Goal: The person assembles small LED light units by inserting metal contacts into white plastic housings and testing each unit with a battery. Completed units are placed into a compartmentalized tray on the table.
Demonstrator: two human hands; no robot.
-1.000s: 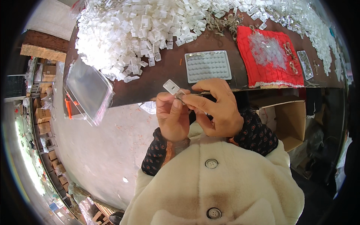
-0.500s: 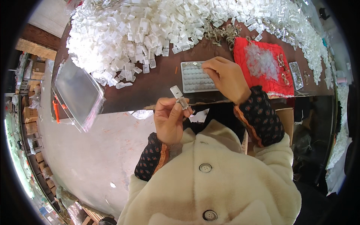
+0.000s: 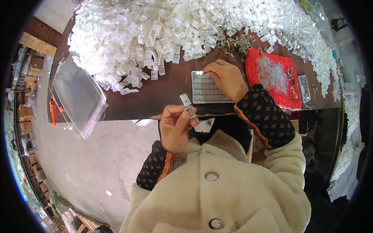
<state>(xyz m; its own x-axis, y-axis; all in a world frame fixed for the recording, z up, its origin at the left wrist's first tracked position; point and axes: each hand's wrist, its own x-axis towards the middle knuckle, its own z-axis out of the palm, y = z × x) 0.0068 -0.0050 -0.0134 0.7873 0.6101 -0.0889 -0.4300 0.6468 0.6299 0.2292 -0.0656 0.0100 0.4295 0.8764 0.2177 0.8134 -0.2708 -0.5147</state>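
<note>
My left hand (image 3: 176, 128) is closed on a small white plastic case (image 3: 185, 99), its lid hinged open and standing up above the thumb. The lower half of the case, partly behind my fingers, has a greyish inside. My right hand (image 3: 229, 79) reaches over the upper edge of a pale grey tray (image 3: 210, 93) with rows of round pockets. Its thumb and forefinger are pinched together at the tray's far row, and what they hold is hidden. Beside those fingertips, small shiny round discs (image 3: 199, 72) lie in the tray's upper left corner.
A large heap of white plastic cases (image 3: 143, 39) covers the back of the table. On the right are a red cloth (image 3: 252, 66) with clear bits, a small box of metal parts (image 3: 304, 89) and tangled cords (image 3: 235, 42). Clear plastic bags (image 3: 77, 93) overhang the left edge.
My right hand has shifted left along the tray's far row, toward its corner. Fewer shiny discs show there. The left hand still holds the open case. The whole view has shifted slightly.
</note>
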